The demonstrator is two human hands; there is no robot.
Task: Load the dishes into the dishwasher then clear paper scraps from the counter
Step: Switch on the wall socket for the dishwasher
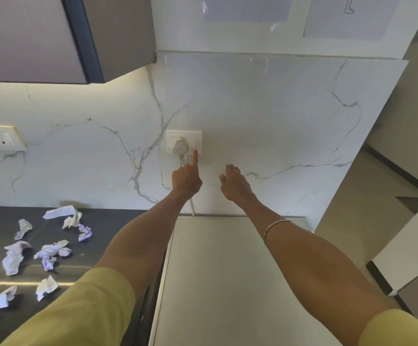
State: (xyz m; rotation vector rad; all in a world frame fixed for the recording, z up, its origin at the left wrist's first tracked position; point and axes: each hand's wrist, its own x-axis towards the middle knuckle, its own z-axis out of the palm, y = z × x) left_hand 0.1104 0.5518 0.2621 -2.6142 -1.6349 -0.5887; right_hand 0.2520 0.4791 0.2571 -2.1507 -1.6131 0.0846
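Nearest, two yellow sleeves [83,310] frame the view, with bare forearms reaching away over a pale flat appliance top [228,283], probably the dishwasher, though no door or dishes show. On the dark counter [103,221] to the left lie the paper scraps [50,253], a loose scatter of crumpled white pieces from the near edge back to the wall, none touched by either hand. They look featherlight and soft, already crushed, so nothing about them is fragile; the risk is that they slide or blow off the glossy counter. Pinching each one at its bulkiest fold, or raking several together under a cupped palm, should gather them. Farther off, the left hand [186,178] is clenched except for the forefinger, whose tip presses the switch on the wall socket [183,143], just right of a white plug [179,147] whose cord drops behind the appliance. The right hand [235,181] hangs beside it, fingers loose and holding nothing, close to the marble wall [265,116]. A second socket [0,141] sits far left under the cabinet [40,38].
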